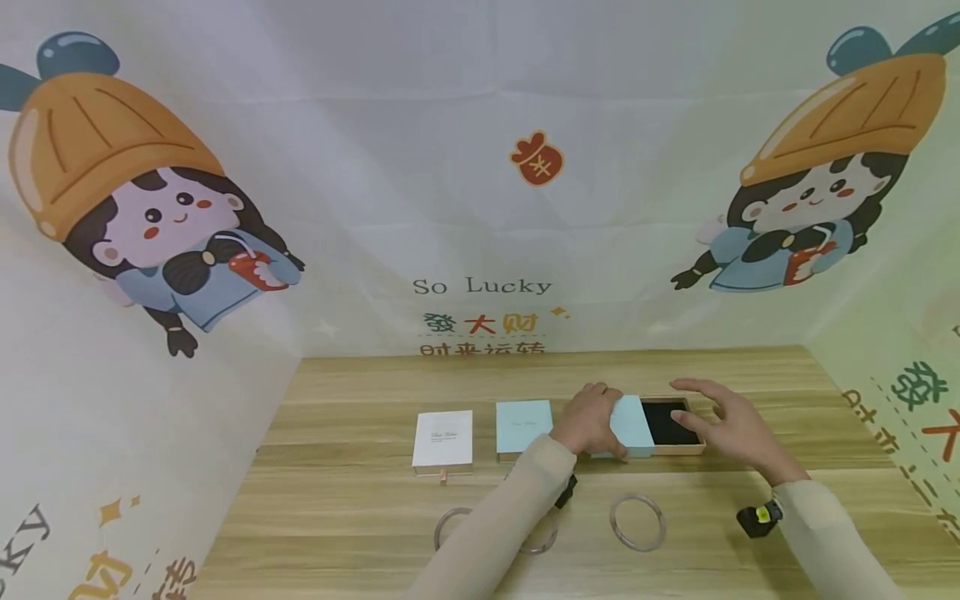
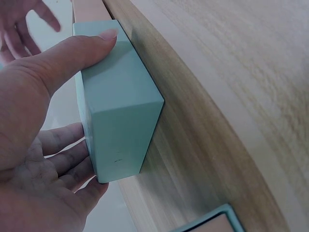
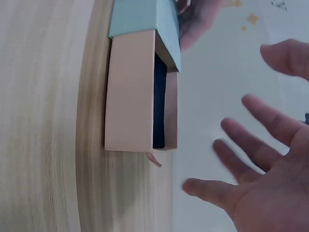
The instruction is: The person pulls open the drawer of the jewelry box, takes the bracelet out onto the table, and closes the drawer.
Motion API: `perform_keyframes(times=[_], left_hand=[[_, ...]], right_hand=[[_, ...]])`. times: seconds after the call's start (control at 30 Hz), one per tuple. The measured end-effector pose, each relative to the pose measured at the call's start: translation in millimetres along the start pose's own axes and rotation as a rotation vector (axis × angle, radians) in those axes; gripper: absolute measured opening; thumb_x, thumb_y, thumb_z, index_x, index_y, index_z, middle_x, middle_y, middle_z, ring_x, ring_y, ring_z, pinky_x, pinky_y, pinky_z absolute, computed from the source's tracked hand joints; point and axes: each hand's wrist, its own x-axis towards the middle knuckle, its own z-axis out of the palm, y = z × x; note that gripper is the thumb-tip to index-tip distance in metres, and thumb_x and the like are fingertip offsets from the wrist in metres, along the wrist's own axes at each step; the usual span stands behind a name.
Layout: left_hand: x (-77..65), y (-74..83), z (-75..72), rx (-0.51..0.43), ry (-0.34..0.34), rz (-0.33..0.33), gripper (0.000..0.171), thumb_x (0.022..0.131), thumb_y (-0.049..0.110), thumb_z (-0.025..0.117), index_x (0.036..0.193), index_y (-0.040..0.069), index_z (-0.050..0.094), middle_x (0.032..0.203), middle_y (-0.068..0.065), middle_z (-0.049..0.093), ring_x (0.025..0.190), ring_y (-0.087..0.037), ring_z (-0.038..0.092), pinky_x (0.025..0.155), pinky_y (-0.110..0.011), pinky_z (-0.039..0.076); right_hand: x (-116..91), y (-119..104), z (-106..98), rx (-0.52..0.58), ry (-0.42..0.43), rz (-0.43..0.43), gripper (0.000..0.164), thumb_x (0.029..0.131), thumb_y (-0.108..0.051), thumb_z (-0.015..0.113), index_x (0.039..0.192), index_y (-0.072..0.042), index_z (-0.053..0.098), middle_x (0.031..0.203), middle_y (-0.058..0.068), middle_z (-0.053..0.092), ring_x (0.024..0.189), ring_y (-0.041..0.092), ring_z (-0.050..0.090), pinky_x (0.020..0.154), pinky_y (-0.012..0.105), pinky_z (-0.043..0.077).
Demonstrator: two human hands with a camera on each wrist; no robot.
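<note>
My left hand (image 1: 592,419) grips a light blue drawer box (image 1: 632,425), thumb on its near side and fingers on the far side, as the left wrist view shows. The box's inner drawer (image 3: 129,92) is pulled partway out to the right; it is pinkish-tan with a black lining (image 1: 670,423) and a small ribbon tab (image 3: 154,159) at its end. Just beyond the drawer's end, my right hand (image 1: 731,425) hovers with fingers spread and holds nothing. In the right wrist view a gap separates those fingers from the drawer.
Left of the gripped box stand another light blue box (image 1: 523,427) and a white box (image 1: 443,440) with a ribbon tab. Nearer lie a clear bangle (image 1: 615,525) and other bangles (image 1: 441,525), partly covered by the left sleeve (image 1: 487,533). Printed cloth (image 1: 480,225) walls the wooden table (image 1: 337,500).
</note>
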Motion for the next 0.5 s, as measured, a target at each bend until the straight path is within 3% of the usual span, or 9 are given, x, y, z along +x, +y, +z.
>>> perform_keyframes(times=[0.2,0.5], left_hand=[[0.0,0.1,0.5,0.009,0.001,0.002,0.098,0.071,0.045,0.094,0.153,0.02,0.047,0.153,0.004,0.05,0.141,-0.013,0.045,0.115,-0.023,0.041],[-0.1,-0.1,0.1,0.003,0.0,-0.004,0.098,0.071,0.044,0.094,0.153,0.02,0.047,0.153,0.004,0.05,0.142,-0.013,0.044,0.115,-0.023,0.041]], right_hand=[[7,9,-2,0.012,-0.035,0.126,0.064,0.105,-0.041,0.055,0.156,-0.004,0.04,0.154,0.029,0.044,0.137,0.052,0.044,0.101,0.07,0.045],[13,24,-1,0.094,-0.114,0.267,0.064,0.111,-0.034,0.038,0.155,0.012,0.03,0.146,0.04,0.046,0.124,0.051,0.06,0.093,0.052,0.058]])
